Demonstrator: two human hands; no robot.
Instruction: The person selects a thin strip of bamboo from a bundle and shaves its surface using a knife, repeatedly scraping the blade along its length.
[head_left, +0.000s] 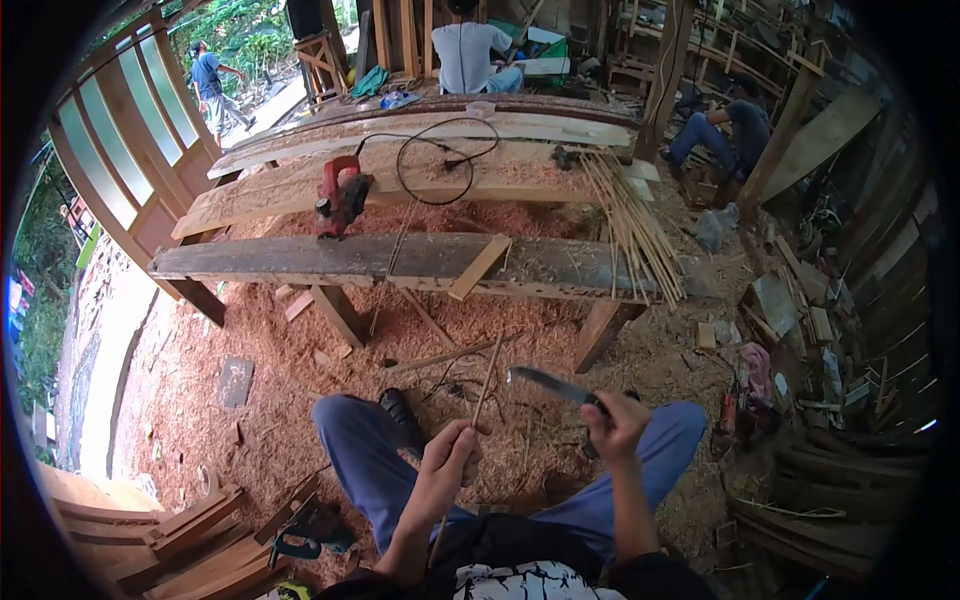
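My left hand point(452, 455) is closed around a thin wooden stick point(488, 380), which slants upward in front of my lap, its lower end running down toward my waist. In my right hand point(615, 428) is a knife point(550, 382) with a dark handle, the fingers wrapped round it. The blade points left toward the stick, and a gap shows between them. Beyond my knees, a bundle of similar thin sticks point(630, 225) lies across the right end of the wooden bench point(330, 258).
A red power planer point(340, 195) with a black cord point(470, 165) rests on the bench planks. Wood shavings point(270, 370) cover the floor. Another power tool point(305, 532) lies at lower left. Other people point(470, 48) are at the back and right. Scrap wood point(820, 325) crowds the right side.
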